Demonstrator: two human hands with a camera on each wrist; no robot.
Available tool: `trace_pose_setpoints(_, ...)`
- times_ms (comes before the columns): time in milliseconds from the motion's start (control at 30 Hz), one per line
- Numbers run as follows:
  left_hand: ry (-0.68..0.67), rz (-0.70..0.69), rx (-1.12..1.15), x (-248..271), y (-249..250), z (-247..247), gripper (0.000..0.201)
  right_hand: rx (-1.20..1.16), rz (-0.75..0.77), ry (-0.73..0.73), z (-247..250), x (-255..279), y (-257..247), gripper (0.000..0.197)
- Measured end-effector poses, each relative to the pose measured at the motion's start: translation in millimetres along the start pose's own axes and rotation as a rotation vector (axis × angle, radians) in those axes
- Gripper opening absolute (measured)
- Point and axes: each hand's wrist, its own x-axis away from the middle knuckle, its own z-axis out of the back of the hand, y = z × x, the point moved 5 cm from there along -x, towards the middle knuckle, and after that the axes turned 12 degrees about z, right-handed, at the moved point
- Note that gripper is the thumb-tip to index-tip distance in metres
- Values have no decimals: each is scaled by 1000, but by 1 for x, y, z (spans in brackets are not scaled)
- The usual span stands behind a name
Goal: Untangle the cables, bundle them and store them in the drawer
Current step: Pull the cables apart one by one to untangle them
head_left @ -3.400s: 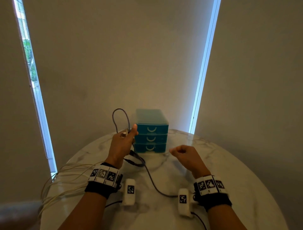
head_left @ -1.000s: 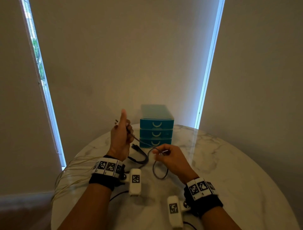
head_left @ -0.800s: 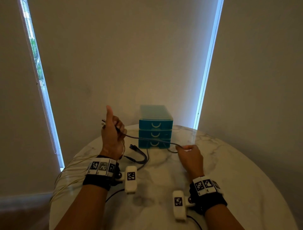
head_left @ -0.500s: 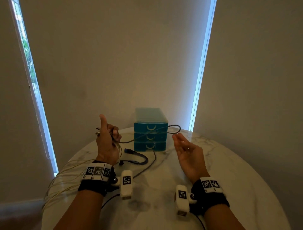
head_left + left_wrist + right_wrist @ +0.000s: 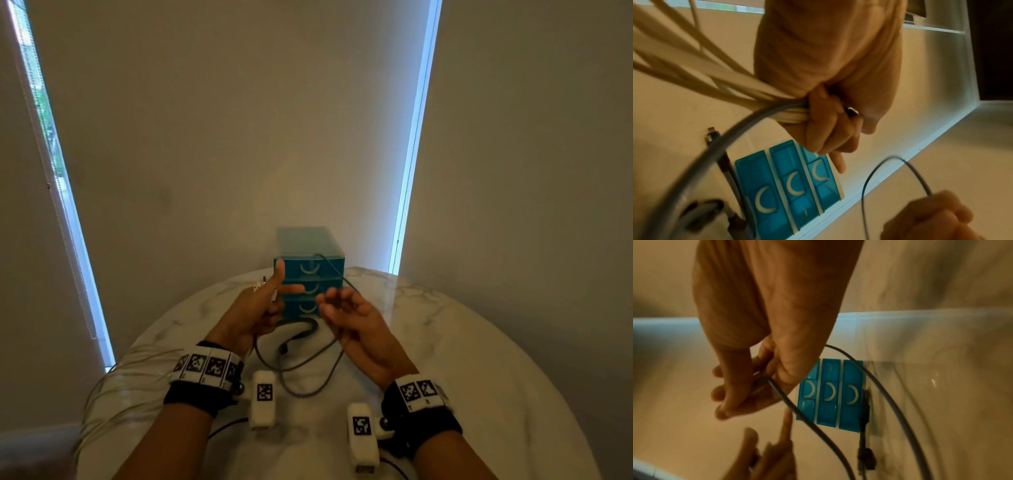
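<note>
A teal three-drawer unit [image 5: 309, 270] stands at the table's far edge, all drawers closed. My left hand [image 5: 270, 303] is raised in front of it, thumb up and index finger pointing right. In the left wrist view its other fingers [image 5: 824, 123] grip a bundle of white cables [image 5: 701, 78] together with a grey cable [image 5: 731, 136]. My right hand [image 5: 337, 305] is just to the right, its fingers [image 5: 740, 386] pinching the grey cable [image 5: 789, 404]. That cable arches up over the drawer top [image 5: 329, 263] and lies in a slack loop [image 5: 308, 390] on the table.
A black cable [image 5: 301, 330] with a plug lies curled on the marble table [image 5: 479, 359] just in front of the drawers. The white cables [image 5: 116, 373] trail off the table's left edge. A wall and window blinds stand close behind.
My right hand has closed on the grey cable and carried it left toward the left hand. The left hand has shifted right, in front of the drawers, and more grey cable lies slack on the table.
</note>
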Motion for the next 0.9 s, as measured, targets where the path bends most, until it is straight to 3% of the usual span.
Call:
trace_pose_setpoints(100,40,-152,56,7,14,6,51,214,-171,-203,-9,9,19,29)
trace_pose_setpoints(200,20,-153,41,6,16,13,44,281,-259,-261,-8,12,29,29)
trace_pose_setpoints(300,28,-82,-105,3,9,7,52,313,-191,-191,-3,7,26,36)
trace_pose_setpoints(367,75,-22,-204,-2,1,4,45,356,-146,-171,0,5,22,34)
trace_pose_setpoints(467,147,37,-306,-9,-8,7,50,395,-135,-209,-3,7,20,25)
trace_pose_setpoints(633,210,51,-549,-14,-9,14,47,482,-80,-250,-8,6,20,28)
trace_pose_setpoints(767,169,146,-557,-11,-15,16,43,480,-18,-253,-2,2,12,31)
trace_pose_setpoints(833,161,91,-487,-5,-8,11,33,416,-87,-288,-7,7,14,26)
trace_pose_setpoints(900,209,-88,-402,1,6,6,32,246,-252,-220,-8,12,20,16)
